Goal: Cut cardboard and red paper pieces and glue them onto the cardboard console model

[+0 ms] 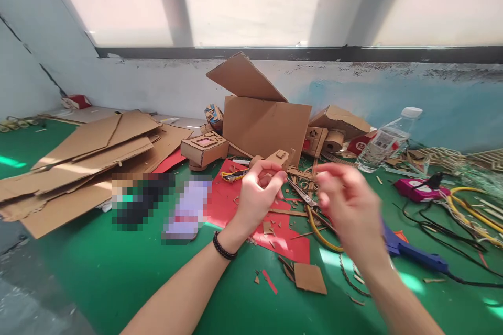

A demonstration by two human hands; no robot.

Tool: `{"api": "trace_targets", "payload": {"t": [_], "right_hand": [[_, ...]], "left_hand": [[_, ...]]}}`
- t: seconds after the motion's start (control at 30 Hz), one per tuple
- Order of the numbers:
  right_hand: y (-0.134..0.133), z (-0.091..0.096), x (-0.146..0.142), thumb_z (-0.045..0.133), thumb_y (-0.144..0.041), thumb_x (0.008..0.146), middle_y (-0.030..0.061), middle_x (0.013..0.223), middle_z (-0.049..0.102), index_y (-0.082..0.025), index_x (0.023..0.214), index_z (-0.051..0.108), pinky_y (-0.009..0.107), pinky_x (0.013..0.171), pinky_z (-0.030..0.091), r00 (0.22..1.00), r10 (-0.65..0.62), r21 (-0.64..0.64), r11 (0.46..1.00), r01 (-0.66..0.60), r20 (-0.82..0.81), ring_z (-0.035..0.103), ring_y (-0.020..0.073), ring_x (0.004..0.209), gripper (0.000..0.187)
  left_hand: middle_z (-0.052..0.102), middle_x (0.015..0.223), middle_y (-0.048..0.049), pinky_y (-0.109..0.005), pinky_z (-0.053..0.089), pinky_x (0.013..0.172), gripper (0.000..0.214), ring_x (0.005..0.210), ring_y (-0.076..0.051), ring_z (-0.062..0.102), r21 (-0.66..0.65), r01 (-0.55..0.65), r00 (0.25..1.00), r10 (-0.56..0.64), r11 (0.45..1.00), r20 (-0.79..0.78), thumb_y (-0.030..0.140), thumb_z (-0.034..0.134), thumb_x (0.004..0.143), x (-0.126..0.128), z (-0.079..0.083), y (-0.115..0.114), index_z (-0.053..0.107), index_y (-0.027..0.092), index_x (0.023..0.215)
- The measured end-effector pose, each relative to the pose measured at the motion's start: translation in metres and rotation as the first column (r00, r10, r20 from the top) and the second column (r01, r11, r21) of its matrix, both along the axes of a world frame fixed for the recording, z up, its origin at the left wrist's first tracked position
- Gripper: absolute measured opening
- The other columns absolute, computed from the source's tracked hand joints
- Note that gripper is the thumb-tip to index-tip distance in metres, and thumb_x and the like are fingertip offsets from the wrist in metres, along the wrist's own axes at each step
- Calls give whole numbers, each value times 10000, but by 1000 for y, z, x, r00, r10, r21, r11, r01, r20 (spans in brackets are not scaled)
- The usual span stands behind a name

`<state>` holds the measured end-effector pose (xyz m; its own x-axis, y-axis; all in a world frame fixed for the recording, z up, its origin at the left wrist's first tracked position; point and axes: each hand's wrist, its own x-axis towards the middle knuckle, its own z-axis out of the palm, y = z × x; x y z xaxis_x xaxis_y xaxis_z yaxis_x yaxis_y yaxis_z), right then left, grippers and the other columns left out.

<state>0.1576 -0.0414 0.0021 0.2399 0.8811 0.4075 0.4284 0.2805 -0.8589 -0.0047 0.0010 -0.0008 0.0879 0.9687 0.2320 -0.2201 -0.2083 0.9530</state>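
Your left hand (257,196) grips the cardboard piece (277,157), long axis left-right. Right hand (348,207) is just right of it, blurred, grip unclear.

Left hand (257,196), fingers curled in, sits just below a small cardboard piece (276,158), over the red sheet (230,199); blurred right hand (349,209) hovers beside it, scissors (302,193) between them, blue glue gun (412,252) to its right
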Motion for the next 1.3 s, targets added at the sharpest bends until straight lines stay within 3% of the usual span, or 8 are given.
{"api": "trace_targets", "payload": {"t": [0.17, 0.33, 0.47, 0.57, 0.77, 0.97, 1.1, 1.3], "right_hand": [[2, -28, -11, 641, -400, 938, 54, 1022, 731, -248, 974, 745, 356, 781, 552, 959, 284, -119, 951, -285, -23, 678, 240, 915, 187], [-1, -27, -10, 693, -478, 904, 28, 960, 718, -252, 1031, 720, 320, 685, 522, 929, 266, -156, 937, -312, -258, 650, 200, 785, 261], [0, -25, -6, 739, -481, 854, -24, 711, 621, -234, 839, 671, 270, 530, 414, 911, 223, -174, 939, -297, -348, 516, 137, 580, 256], [2, -27, -2, 764, -478, 839, -58, 601, 539, -237, 849, 652, 257, 494, 376, 879, 169, -167, 949, -268, -446, 448, 120, 518, 266], [10, -21, 9, 858, -479, 718, -33, 745, 629, -261, 855, 551, 259, 471, 430, 746, -1, -103, 991, -91, -666, 562, 152, 603, 401], [14, -20, 12, 894, -458, 647, -44, 751, 595, -262, 932, 580, 241, 461, 461, 730, -53, -127, 991, -47, -681, 597, 151, 631, 468], [14, -24, 13, 871, -455, 680, -24, 859, 643, -274, 1133, 582, 254, 498, 511, 730, -94, -137, 991, 0, -677, 659, 165, 680, 567], [10, -27, 14, 807, -391, 795, -62, 890, 610, -402, 1480, 402, 264, 539, 531, 774, -94, -26, 995, 99, -627, 650, 132, 627, 796]], "left_hand": [[655, 900, -13, -199, 483, 474, 155, 544, -78, 563, 32, 67, 994, -64, 997, -89, 335, 698, 913, 2, -1, -9, 654, 196, 967], [628, 1131, -54, -218, 517, 507, 127, 612, -83, 592, 85, 78, 984, -64, 993, -165, 309, 694, 902, 3, 0, -9, 679, 191, 946], [657, 1149, -58, -252, 571, 636, 92, 725, -122, 654, 141, 132, 956, -88, 981, -279, 282, 671, 927, 4, 1, -11, 689, 201, 966], [682, 1171, -56, -263, 558, 667, 127, 785, -140, 670, 282, 106, 909, 22, 954, -416, 311, 628, 977, 0, 2, -12, 699, 225, 1037], [660, 1275, -98, -440, 476, 1100, 175, 1237, -280, 570, 635, -162, 637, 572, 755, -517, 300, 654, 966, -17, -2, 7, 693, 245, 1127], [479, 1518, -151, -559, 517, 1050, 683, 1360, -400, 510, 415, -104, 394, 420, 904, -817, 220, 745, 850, -22, -22, 26, 515, 275, 1491], [533, 1435, -143, -524, 558, 992, 792, 1222, -355, 635, 317, -153, 478, 351, 936, -805, 156, 691, 860, -24, -22, 29, 405, 317, 1581], [623, 1379, -112, -491, 516, 1062, 756, 1258, -330, 619, 174, -248, 793, 303, 953, -529, 278, 767, 836, -29, -11, 33, 464, 314, 1528]]}}
